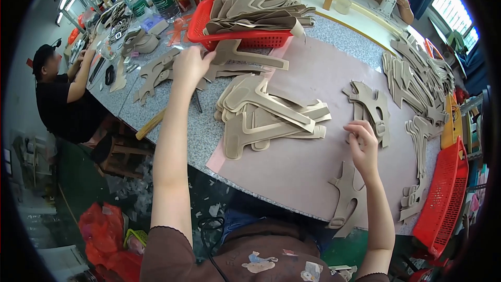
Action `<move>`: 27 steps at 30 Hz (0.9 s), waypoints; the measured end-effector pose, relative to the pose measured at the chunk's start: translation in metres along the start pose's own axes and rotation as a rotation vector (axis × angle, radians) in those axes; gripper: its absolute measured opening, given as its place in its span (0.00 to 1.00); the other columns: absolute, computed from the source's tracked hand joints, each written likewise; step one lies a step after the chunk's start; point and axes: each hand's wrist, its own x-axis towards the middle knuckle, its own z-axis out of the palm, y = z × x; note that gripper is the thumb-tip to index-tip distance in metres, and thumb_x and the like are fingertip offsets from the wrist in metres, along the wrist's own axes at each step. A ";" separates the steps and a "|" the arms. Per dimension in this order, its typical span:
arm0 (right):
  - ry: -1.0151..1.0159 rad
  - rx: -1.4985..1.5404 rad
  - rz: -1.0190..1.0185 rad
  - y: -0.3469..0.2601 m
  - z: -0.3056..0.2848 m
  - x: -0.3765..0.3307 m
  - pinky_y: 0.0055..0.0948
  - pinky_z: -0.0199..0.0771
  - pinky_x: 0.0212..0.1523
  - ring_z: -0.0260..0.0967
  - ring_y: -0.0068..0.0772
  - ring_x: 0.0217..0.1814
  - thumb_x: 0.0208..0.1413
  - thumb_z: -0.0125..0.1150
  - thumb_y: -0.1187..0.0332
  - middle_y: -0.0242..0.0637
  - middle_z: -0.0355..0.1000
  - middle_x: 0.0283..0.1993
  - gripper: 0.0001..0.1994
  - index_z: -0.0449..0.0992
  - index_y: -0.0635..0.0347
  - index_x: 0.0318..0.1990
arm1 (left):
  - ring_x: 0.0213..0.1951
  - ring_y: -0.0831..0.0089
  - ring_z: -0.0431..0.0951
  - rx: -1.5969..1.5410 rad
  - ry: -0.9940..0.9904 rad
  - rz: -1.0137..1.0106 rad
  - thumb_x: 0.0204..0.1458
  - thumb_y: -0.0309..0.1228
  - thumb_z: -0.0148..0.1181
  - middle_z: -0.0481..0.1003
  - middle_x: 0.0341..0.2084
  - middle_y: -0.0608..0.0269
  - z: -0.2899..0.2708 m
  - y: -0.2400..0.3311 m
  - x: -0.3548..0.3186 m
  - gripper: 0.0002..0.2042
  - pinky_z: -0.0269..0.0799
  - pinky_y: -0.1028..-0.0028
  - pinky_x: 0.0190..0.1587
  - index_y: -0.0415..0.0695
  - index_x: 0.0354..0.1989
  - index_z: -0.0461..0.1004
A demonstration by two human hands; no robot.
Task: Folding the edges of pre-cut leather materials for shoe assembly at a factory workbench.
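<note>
Several tan cut-out panels (228, 54) lie just beside my left hand (191, 65), whose grip I cannot tell. My right hand (362, 146), half-curled and empty, hovers near slotted tan pieces (368, 101).

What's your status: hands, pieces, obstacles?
Left hand at beige pieces, grip unclear. Right hand loosely curled over mat, seemingly empty. Main stack between hands. Red basket just beyond left hand.
</note>
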 end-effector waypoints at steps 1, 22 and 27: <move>-0.004 0.006 0.000 -0.009 0.005 0.002 0.27 0.68 0.50 0.69 0.32 0.53 0.53 0.51 0.86 0.35 0.74 0.52 0.16 0.81 0.64 0.44 | 0.27 0.62 0.80 0.006 0.000 -0.004 0.57 0.43 0.66 0.83 0.30 0.55 0.020 -0.016 0.003 0.17 0.74 0.66 0.31 0.39 0.35 0.84; -0.052 -0.501 -0.819 -0.078 0.136 -0.002 0.56 0.56 0.72 0.61 0.49 0.71 0.52 0.60 0.75 0.43 0.66 0.62 0.18 0.74 0.53 0.52 | 0.25 0.66 0.78 -0.029 0.277 0.556 0.57 0.28 0.62 0.80 0.24 0.66 0.026 -0.012 -0.054 0.07 0.74 0.71 0.31 0.41 0.42 0.81; -0.231 -0.436 -0.686 -0.066 0.174 0.011 0.63 0.42 0.80 0.48 0.54 0.81 0.56 0.58 0.71 0.51 0.58 0.72 0.19 0.69 0.55 0.56 | 0.34 0.52 0.81 0.093 0.282 0.803 0.50 0.25 0.58 0.83 0.35 0.54 0.070 -0.041 0.001 0.14 0.77 0.60 0.42 0.40 0.45 0.82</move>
